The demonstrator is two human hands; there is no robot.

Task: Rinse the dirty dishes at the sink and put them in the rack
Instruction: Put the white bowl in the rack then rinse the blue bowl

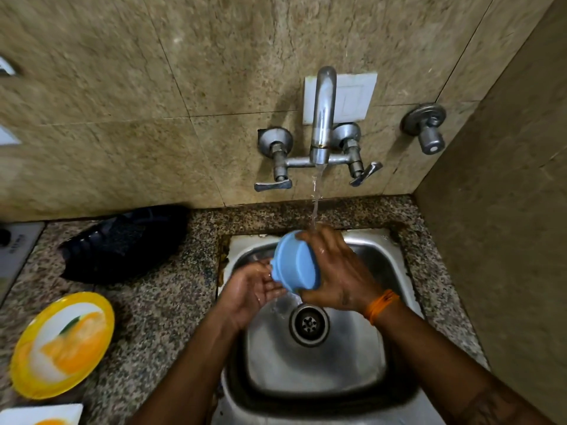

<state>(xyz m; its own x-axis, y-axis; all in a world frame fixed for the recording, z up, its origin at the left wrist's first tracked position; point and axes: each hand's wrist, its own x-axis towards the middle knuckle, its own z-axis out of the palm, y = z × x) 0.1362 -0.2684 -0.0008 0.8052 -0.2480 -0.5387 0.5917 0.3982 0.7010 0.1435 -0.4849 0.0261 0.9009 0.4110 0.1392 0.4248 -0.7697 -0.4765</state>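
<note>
A small blue bowl [294, 262] is held over the steel sink [310, 372], turned on its side with its base toward me. My right hand [334, 271] grips it from above and the right, fingers wrapped over its rim. My left hand [254, 286] cups under its left side, palm up and wet. Water runs from the wall tap [322, 118] onto my right hand and the bowl's top edge, and drips down toward the drain [309, 324].
A black dish rack [122, 243] lies on the granite counter left of the sink. A yellow plate with an orange print [61, 345] sits nearer on the left, and a white plate's corner [40, 414] shows at the bottom left. Tiled walls close in behind and on the right.
</note>
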